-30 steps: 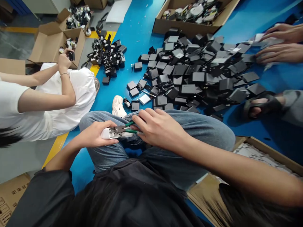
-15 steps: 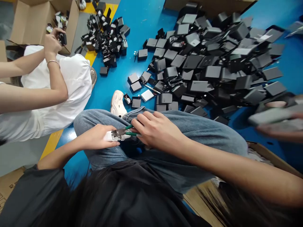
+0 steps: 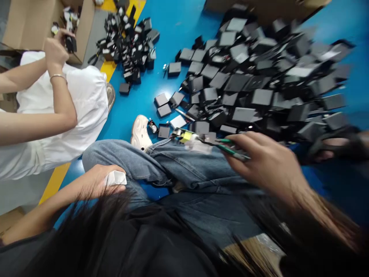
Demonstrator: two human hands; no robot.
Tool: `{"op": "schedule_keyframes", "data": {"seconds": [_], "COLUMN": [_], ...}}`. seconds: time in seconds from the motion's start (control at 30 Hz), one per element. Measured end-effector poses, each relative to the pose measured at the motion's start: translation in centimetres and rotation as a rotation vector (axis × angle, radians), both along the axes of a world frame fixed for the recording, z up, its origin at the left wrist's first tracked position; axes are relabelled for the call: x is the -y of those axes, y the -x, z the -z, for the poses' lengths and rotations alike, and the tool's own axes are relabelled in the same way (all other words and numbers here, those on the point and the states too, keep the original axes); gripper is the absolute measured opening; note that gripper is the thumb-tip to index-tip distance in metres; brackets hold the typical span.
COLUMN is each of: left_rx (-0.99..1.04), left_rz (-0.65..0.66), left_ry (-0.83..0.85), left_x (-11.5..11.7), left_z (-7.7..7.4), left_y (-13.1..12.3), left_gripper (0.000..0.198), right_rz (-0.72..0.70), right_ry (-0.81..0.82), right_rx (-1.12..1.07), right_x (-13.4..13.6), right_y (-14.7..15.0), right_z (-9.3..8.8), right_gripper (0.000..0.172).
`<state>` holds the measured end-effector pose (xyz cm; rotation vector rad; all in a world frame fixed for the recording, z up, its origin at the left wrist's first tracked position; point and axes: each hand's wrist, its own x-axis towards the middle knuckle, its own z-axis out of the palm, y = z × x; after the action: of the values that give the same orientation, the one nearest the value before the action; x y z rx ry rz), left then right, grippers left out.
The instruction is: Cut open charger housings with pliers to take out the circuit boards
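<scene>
My left hand (image 3: pixel 100 180) is wrapped round a small white plastic housing (image 3: pixel 117 178), whose hollow open end faces right. To the right, over my knee, my right hand (image 3: pixel 259 159) grips green-handled pliers (image 3: pixel 230 150). In the pliers' jaws hangs a blurred part with a yellow block (image 3: pixel 186 137), a whitish piece and metal bits; it looks like the insides of a charger, though blur hides details. The part is well apart from the white housing.
Beyond my knees spreads a big heap of dark grey boxy housings (image 3: pixel 262 97) on the blue floor. A pile of small black parts (image 3: pixel 131 50) lies at the upper left, near a seated co-worker (image 3: pixel 63 100) and a cardboard box (image 3: pixel 31 25). Another person's hand (image 3: pixel 331 148) shows at right.
The pliers, at the white housing before, have moved right with the inner part in their jaws. My left hand has shifted left and down with the housing, now hollow.
</scene>
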<state>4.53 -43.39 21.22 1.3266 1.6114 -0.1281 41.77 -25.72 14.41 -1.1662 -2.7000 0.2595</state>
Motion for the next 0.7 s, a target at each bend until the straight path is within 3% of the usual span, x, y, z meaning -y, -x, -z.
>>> {"op": "schedule_keyframes", "data": {"seconds": [0.2, 0.37, 0.47, 0.57, 0.7], "left_rx": [0.316, 0.732, 0.699, 0.605, 0.575], "left_rz": [-0.169, -0.194, -0.139, -0.206, -0.245], "left_ry": [-0.316, -0.524, -0.486, -0.449, -0.45], "left_x": [-2.6, -5.0, -6.1, -6.2, -5.6], "left_z": [2.7, 2.4, 1.8, 1.5, 1.9], "left_y": [-3.0, -6.5, -8.1, -8.9, -9.2], "left_gripper": [0.042, 0.05, 0.05, 0.049, 0.048], "right_rz": [0.091, 0.058, 0.009, 0.049, 0.076], "right_ry": [0.331, 0.428, 0.345, 0.206, 0.302], "right_rx": [-0.208, -0.283, -0.197, 0.008, 0.161], "right_x": [1.9, 4.3, 5.7, 6.9, 8.1], "right_y": [1.0, 1.6, 2.4, 3.1, 3.4], "right_z": [-1.1, -1.6, -1.6, -1.8, -2.3], "right_gripper": [0.02, 0.022, 0.031, 0.043, 0.053]}}
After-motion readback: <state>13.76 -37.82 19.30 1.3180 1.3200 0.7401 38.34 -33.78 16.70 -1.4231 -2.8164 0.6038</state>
